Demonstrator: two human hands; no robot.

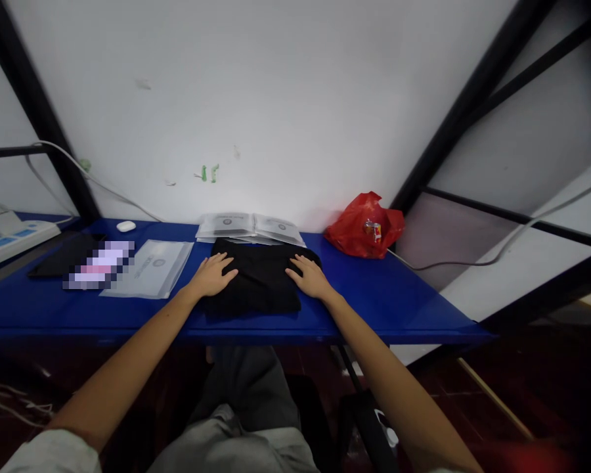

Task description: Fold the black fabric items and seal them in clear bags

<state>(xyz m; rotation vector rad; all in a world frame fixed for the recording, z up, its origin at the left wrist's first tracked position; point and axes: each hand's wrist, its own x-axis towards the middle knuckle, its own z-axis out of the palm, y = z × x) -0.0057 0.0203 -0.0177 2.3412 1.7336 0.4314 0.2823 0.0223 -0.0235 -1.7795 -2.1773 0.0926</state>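
Note:
A black piece of cloth (259, 279), folded into a rough rectangle, lies flat near the front edge of the blue table. What kind of garment it is, if it is one, I cannot make out. My left hand (211, 274) rests on its left side, palm down with the fingers spread. On its right side lies my right hand (310, 276), also flat with the fingers apart. Just behind the cloth are several translucent plastic bags (226, 226) with dark printing. A single flat bag of the same sort (152, 269) lies to the left of my left hand.
At the right back of the blue table (374, 302) stands a crumpled red plastic bag (359, 226). Leftward are a phone with a blurred screen (101, 266), a black flat object (54, 256), a small white case (126, 226) and a power strip (24, 236). Cables run along both sides.

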